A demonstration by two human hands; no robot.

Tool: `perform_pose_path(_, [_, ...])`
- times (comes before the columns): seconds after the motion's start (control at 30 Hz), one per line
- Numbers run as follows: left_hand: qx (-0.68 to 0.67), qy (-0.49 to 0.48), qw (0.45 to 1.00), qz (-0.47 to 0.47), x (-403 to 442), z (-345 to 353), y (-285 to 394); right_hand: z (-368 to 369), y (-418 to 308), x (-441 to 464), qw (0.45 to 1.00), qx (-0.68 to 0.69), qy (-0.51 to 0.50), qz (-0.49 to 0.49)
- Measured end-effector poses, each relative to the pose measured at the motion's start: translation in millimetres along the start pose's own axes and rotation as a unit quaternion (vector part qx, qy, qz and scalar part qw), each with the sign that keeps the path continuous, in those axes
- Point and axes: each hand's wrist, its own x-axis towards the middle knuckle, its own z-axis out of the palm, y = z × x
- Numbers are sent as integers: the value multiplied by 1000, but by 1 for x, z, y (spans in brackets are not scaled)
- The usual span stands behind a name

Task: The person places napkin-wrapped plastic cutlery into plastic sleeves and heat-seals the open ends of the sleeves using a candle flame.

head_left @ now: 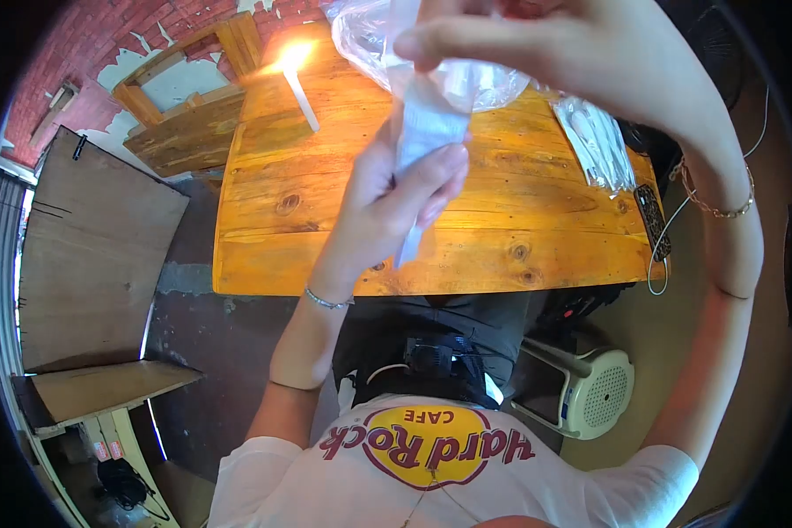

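From the pinching right hand (537,42) down, gripping a white packet (429,123) lengthwise in the closed left hand (389,202).

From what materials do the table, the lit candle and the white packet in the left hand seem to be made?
Table: wood, probably varnished; grain and knots show, with a shine.
Lit candle: probably smooth wax; white stick, flame at tip.
White packet: perhaps thin plastic film, transparent near its top; blur leaves its finish unclear.

The top edge crops the right hand (572,44) and plastic bag (361,42); the white packet (429,123) blurs (partly covered)
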Motion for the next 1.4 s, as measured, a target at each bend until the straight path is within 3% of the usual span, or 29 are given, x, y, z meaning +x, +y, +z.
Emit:
perform_pose_path(0.1, [-42, -5, 998, -56, -7, -6, -13, 6, -2, -2, 990, -76, 113, 27])
perform_pose_path(0.17, [-60, 0, 995, -84, -15, -11, -27, 3, 32, -3, 988, 9, 153, -33])
perform_pose_path(0.23, [-62, 4, 991, -119, -23, -16, -40, 6, 53, -4, 969, 132, 208, -24])
perform_pose_path(0.27, [-63, 4, 991, -119, -25, -16, -42, 8, 51, -17, 956, 151, 244, 55])
perform_pose_path(0.33, [-65, 7, 991, -117, -28, -18, -44, 27, 64, -22, 933, 193, 285, 105])
perform_pose_path(0.43, [-21, 7, 993, -118, -28, -19, -43, 35, 31, -25, 941, 210, 200, 174])
perform_pose_path(0.53, [-12, 4, 992, -127, -26, -19, -42, 44, 56, -28, 961, 215, 162, 58])
perform_pose_path(0.63, [-13, -12, 991, -131, -26, -19, -44, 34, 62, -28, 991, 103, 75, -37])
perform_pose_path(0.8, [-27, -42, 987, -151, -27, -20, -46, 18, 72, -26, 984, 172, -31, -17])
perform_pose_path(0.93, [-36, -38, 982, -181, -30, -25, -48, -2, 69, -34, 967, 230, 33, 103])
perform_pose_path(1.0, [-33, -36, 981, -186, -30, -25, -48, -1, 70, -34, 973, 193, 50, 113])
perform_pose_path(1.07, [-36, -34, 980, -190, -30, -25, -48, 17, 74, -34, 993, 93, 50, 51])
perform_pose_path(1.1, [-39, -34, 980, -193, -31, -26, -49, 26, 66, -30, 987, 139, 33, 75])
perform_pose_path(1.13, [-43, -34, 979, -196, -31, -27, -51, 23, 55, -27, 978, 132, -45, 157])
perform_pose_path(1.2, [10, -73, 988, -135, -30, -28, -52, 33, 55, -32, 956, 221, 24, 192])
perform_pose_path(1.3, [31, -124, 988, -81, -29, -32, -56, 27, 44, -27, 996, 78, 34, 37])
perform_pose_path(1.33, [31, -141, 987, -69, -28, -33, -56, 30, 39, -22, 997, 78, -21, 10])
perform_pose_path(1.4, [35, -126, 991, -42, -24, -28, -48, 29, 31, -17, 996, 86, -9, 30])
